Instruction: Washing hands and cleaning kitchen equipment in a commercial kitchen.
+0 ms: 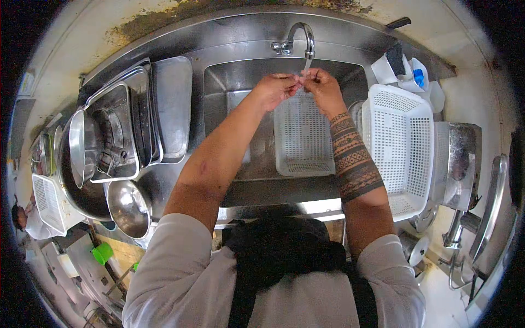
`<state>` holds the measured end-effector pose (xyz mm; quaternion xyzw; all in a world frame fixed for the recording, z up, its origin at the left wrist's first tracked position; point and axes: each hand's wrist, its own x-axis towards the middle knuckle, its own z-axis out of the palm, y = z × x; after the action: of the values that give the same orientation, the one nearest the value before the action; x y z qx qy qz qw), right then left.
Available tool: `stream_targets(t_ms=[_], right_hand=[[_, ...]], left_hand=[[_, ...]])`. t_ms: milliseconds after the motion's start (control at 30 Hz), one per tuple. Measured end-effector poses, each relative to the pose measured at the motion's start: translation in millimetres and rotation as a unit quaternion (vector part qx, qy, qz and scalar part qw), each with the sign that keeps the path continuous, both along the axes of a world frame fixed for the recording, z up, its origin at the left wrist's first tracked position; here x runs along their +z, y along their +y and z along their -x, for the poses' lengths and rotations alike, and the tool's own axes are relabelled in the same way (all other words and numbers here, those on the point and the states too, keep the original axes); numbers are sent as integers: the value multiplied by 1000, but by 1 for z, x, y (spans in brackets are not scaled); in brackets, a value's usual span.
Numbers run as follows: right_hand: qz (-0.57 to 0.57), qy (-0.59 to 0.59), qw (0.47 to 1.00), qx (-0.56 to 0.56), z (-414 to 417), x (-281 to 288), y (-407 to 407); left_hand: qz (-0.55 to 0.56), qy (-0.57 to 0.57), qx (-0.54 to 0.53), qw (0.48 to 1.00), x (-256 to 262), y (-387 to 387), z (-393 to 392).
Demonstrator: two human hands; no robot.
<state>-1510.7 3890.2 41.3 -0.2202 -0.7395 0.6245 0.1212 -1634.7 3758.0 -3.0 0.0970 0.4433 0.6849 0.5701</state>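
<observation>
My left hand (275, 91) and my right hand (324, 91) meet fingertip to fingertip over a stainless-steel sink (219, 88). They are right below the spout of a chrome gooseneck faucet (310, 39), where a thin stream of water (308, 64) runs down onto the fingers. Thumbs and fingers are pinched together; whether something small sits between them is too unclear to tell. Beneath my hands, a white perforated plastic basket (304, 135) lies in the sink, partly covered by my right forearm.
Metal trays (172, 108) lean in a stack left of the sink, near a steel bowl (128, 209). On the right stands another white plastic basket (400, 151), with white containers (389, 70) behind it. A knife (398, 23) rests on the back ledge. A person (35, 221) is at far left.
</observation>
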Motion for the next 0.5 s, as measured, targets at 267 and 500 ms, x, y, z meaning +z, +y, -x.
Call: stream_targets(t_ms=[267, 500], right_hand=[[38, 48, 998, -22, 0, -13, -6], [-75, 28, 997, -17, -2, -17, -7]], left_hand=[[15, -14, 12, 1000, -10, 5, -3], [77, 40, 22, 996, -4, 10, -8]])
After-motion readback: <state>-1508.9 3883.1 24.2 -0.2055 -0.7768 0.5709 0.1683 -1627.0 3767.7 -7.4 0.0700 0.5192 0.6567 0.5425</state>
